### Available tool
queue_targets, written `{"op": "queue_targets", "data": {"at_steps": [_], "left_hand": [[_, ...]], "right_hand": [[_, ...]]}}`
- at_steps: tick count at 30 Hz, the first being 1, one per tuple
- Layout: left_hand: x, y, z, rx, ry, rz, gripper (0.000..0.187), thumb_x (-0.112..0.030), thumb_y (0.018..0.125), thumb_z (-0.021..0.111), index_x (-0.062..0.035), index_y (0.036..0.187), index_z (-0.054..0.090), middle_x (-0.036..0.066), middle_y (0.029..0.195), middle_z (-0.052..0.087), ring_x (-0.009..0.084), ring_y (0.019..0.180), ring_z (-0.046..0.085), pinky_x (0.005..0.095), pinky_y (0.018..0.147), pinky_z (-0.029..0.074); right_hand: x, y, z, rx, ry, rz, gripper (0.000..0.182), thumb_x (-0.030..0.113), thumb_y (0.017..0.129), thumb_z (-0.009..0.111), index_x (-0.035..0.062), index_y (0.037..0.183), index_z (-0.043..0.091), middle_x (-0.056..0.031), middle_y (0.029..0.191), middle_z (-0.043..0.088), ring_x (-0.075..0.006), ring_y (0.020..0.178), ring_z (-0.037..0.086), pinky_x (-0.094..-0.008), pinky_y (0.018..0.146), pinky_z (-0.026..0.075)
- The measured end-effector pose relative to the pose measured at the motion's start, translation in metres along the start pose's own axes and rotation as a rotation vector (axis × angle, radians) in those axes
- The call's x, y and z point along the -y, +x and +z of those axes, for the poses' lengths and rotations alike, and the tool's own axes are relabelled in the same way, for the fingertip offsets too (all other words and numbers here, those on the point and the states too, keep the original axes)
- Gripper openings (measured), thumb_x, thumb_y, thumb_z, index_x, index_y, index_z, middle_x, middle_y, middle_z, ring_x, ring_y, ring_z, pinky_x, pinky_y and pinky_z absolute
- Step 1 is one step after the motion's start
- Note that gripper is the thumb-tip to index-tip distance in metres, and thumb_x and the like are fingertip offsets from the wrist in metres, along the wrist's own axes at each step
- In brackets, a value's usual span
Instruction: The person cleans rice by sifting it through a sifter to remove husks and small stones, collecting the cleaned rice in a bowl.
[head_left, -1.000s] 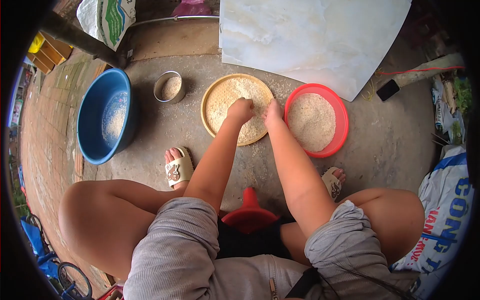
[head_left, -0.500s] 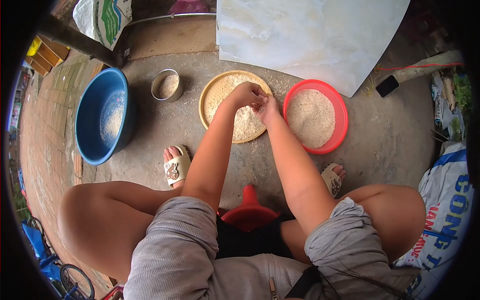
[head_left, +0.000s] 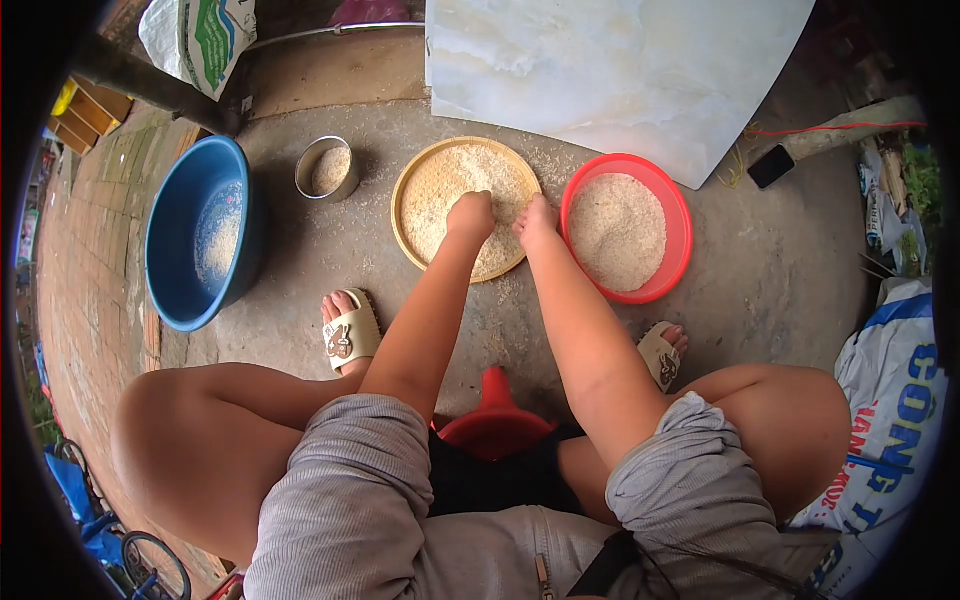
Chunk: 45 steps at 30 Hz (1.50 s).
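A round woven tray [head_left: 408, 237] of pale rice grains lies on the ground in front of me. Over its middle, my left hand [head_left: 472, 215] is closed with the fingers curled downward; whatever they grip is hidden. My right hand [head_left: 537, 216] is beside it at the tray's right rim, fingers bent together, and I cannot make out anything between them. Close to the right hand stands a red basin [head_left: 683, 235] filled with rice.
On the left are a blue tub [head_left: 170, 290] with some rice and a small metal bowl [head_left: 345, 187] of grains. A pale stone-patterned sheet [head_left: 600, 75] lies beyond the tray. A phone [head_left: 771, 167] is at right; a red plastic stool [head_left: 495, 425] is between my legs.
My hands, which were together above the tray, have come apart. The left is now lower over the rice and the right is by the rim. The view has shifted slightly.
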<state>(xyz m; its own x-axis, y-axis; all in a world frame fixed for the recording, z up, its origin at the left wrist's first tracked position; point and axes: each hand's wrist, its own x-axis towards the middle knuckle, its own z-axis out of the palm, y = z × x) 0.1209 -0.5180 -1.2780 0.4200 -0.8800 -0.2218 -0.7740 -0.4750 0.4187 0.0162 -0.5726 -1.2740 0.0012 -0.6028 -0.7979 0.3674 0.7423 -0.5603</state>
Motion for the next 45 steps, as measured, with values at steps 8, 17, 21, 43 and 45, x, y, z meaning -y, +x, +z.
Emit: {"op": "queue_targets", "data": {"at_steps": [8, 17, 21, 43, 45], "left_hand": [[-0.005, 0.017, -0.051, 0.204, -0.730, -0.022, 0.013, -0.011, 0.073, 0.070, -0.0009, 0.076, 0.063, 0.005, 0.066, 0.064, 0.0111, 0.056, 0.060, 0.0261, 0.052, 0.048], [-0.020, 0.025, -0.055, 0.181, -1.331, -0.300, 0.046, -0.039, 0.089, 0.052, -0.0077, 0.122, 0.050, 0.010, 0.104, 0.059, 0.0161, 0.083, 0.057, 0.0316, 0.073, 0.046], [-0.013, 0.022, -0.020, 0.277, -2.063, -0.501, 0.040, -0.034, 0.097, 0.029, -0.0029, 0.099, 0.055, 0.010, 0.088, 0.060, 0.0223, 0.080, 0.057, 0.0368, 0.075, 0.048], [0.082, 0.060, -0.097, -0.471, -2.441, -0.416, 0.028, -0.023, 0.097, 0.032, -0.0006, 0.101, 0.050, 0.005, 0.077, 0.055, 0.0162, 0.070, 0.056, 0.0313, 0.077, 0.052], [0.099, 0.069, -0.130, -0.588, -2.431, -0.341, 0.030, -0.023, 0.097, 0.031, -0.0013, 0.100, 0.052, 0.007, 0.085, 0.059, 0.0203, 0.079, 0.059, 0.0344, 0.083, 0.050]], "right_hand": [[-0.001, 0.002, 0.003, 0.025, -0.021, -0.014, 0.021, 0.021, 0.084, 0.043, 0.0042, 0.072, 0.047, -0.0049, 0.056, 0.045, -0.0166, 0.046, 0.044, -0.0308, 0.044, 0.037], [0.002, 0.000, 0.028, 0.281, 0.158, 0.081, 0.030, 0.019, 0.090, 0.038, -0.0051, 0.085, 0.056, -0.0140, 0.071, 0.057, -0.0246, 0.063, 0.058, -0.0370, 0.064, 0.052], [-0.010, -0.026, 0.056, 0.184, -0.583, -0.709, 0.032, 0.026, 0.086, 0.049, 0.0000, 0.073, 0.062, -0.0152, 0.074, 0.064, -0.0283, 0.066, 0.062, -0.0371, 0.064, 0.048], [-0.018, -0.026, 0.025, 0.010, -1.122, -1.322, 0.014, 0.016, 0.083, 0.051, 0.0039, 0.086, 0.059, -0.0133, 0.090, 0.056, -0.0328, 0.086, 0.053, -0.0409, 0.077, 0.042], [-0.021, -0.018, 0.023, -0.036, -1.095, -1.293, 0.014, 0.015, 0.083, 0.051, 0.0039, 0.086, 0.059, -0.0138, 0.090, 0.056, -0.0332, 0.086, 0.053, -0.0407, 0.076, 0.043]]}}
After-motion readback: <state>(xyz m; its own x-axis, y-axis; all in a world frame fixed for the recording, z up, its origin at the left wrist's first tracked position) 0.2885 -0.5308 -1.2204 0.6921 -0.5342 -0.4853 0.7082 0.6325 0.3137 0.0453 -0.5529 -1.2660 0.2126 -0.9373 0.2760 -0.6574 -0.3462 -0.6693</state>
